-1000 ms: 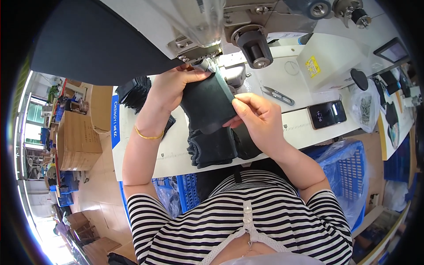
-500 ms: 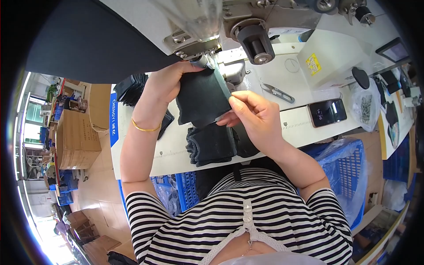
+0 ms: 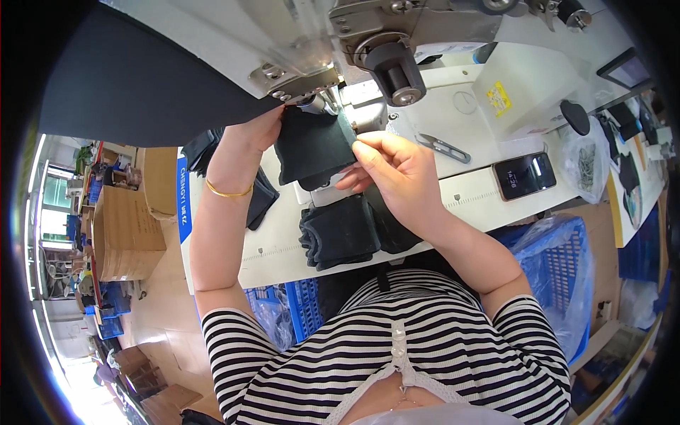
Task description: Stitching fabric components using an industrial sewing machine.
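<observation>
In the head view, one dark cloth (image 3: 312, 145) is held at one sewing machine (image 3: 418, 25), seemingly to be stitched; next, it should be kept straight. Its right edge is pinched by the right hand (image 3: 404, 173); the left hand's (image 3: 258, 134) hidden grip cannot be told. One phone (image 3: 524, 176) and one pair of snips (image 3: 443, 147) are seen; the piled cloths (image 3: 343, 230) cannot be counted.
</observation>
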A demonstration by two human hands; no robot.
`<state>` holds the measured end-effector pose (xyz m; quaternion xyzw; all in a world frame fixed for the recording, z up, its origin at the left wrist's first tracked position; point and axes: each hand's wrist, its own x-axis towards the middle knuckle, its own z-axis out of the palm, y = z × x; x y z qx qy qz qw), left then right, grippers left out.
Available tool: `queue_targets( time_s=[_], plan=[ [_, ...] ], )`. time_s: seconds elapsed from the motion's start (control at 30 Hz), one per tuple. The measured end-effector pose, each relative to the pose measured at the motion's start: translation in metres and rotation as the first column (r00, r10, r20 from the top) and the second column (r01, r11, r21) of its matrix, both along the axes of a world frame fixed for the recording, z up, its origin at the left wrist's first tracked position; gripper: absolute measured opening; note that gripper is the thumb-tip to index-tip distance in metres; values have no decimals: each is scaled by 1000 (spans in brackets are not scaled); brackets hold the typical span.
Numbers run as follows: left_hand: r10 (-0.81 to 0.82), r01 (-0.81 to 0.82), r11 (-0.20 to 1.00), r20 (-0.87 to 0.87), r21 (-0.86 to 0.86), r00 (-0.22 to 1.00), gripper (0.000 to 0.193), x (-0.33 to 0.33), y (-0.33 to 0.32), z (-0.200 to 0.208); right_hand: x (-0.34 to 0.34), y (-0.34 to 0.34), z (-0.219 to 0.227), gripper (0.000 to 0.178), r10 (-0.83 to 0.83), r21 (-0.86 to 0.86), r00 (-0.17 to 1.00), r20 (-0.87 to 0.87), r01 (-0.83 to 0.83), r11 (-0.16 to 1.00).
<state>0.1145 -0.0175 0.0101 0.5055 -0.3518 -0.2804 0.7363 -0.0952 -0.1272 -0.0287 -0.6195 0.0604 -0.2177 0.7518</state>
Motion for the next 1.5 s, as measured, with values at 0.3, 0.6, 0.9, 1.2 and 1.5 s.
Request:
queue_targets(
  time_s=[0.3, 0.6, 0.9, 1.2, 1.5],
  plan=[
    [452, -543, 832, 708, -116, 542, 23, -32, 0, -20, 7, 2, 1, 23, -15, 14, 1000, 15, 15, 1000],
    [326, -427, 892, 865, -148, 382, 42, -95, 15, -22, 1, 0, -10, 25, -73, -110, 992, 99, 84, 990],
    [314, -383, 862, 943, -332, -112, 39, -97, 19, -26, -6, -11, -7, 23, -31, -281, 999, 31, 38, 959],
    [321, -331, 859, 914, -391, -248, 32, -102, 19, -26, -3, -11, -4, 16, -83, -361, 991, 106, 116, 925],
    [361, -287, 846, 878, -450, -314, 39, -105, 17, -25, -4, -10, 1, 17, -28, -275, 997, 66, 45, 961]
  ],
)
